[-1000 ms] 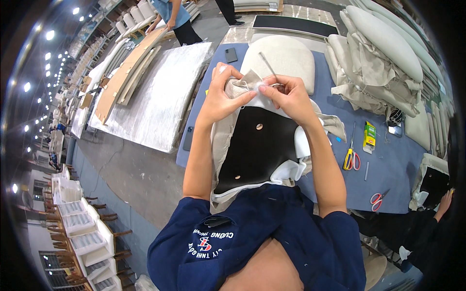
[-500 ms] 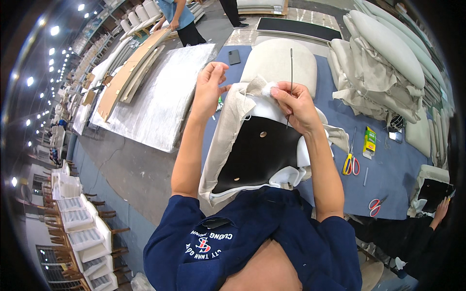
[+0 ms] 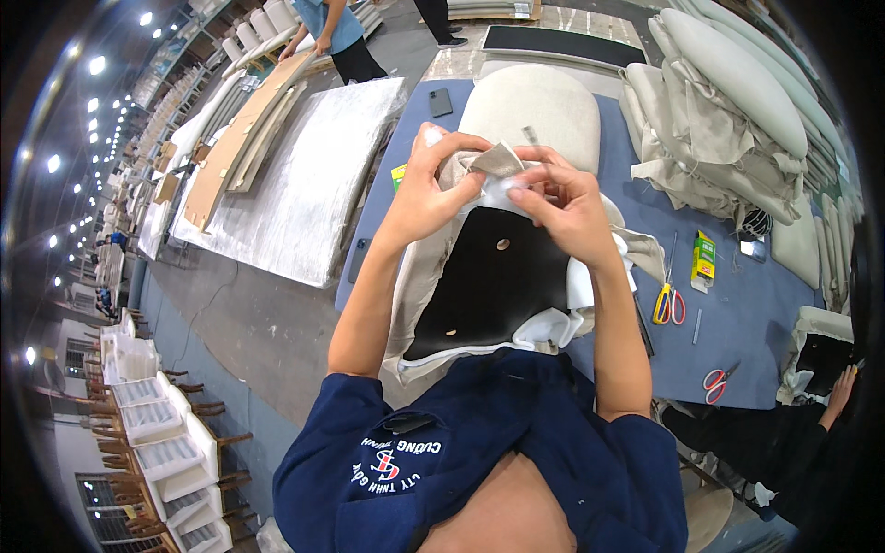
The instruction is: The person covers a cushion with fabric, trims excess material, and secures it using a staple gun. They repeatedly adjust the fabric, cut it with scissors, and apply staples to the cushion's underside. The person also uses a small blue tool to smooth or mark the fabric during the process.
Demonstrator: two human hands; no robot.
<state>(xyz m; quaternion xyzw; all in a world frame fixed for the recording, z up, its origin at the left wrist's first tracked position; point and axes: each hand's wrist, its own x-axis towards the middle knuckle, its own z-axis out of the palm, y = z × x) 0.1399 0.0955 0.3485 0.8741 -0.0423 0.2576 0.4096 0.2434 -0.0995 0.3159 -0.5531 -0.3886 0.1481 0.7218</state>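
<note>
A chair pad with a black backing (image 3: 489, 286), white padding and loose beige fabric (image 3: 419, 286) lies against my front at the table. My left hand (image 3: 431, 189) pinches the fabric's raised far edge between thumb and fingers. Close beside it, my right hand (image 3: 567, 207) has curled fingers at the same edge, by a tuft of white padding (image 3: 498, 191). A blurred end of a thin metal rod (image 3: 530, 135) sticks up beyond the right fingers; most of it is hidden.
Right on the blue table (image 3: 599, 369) are yellow-red scissors (image 3: 666, 304), a green-yellow box (image 3: 703, 262) and red-handled scissors (image 3: 714, 385). Covered pads (image 3: 728, 120) are stacked beyond. A finished pad (image 3: 530, 106) and a phone (image 3: 441, 101) lie ahead. A co-worker's hand (image 3: 839, 396) works far right.
My left hand has come right and down onto the fabric edge, which it now pinches. The long rod upright in my right hand has tilted and is mostly out of sight.
</note>
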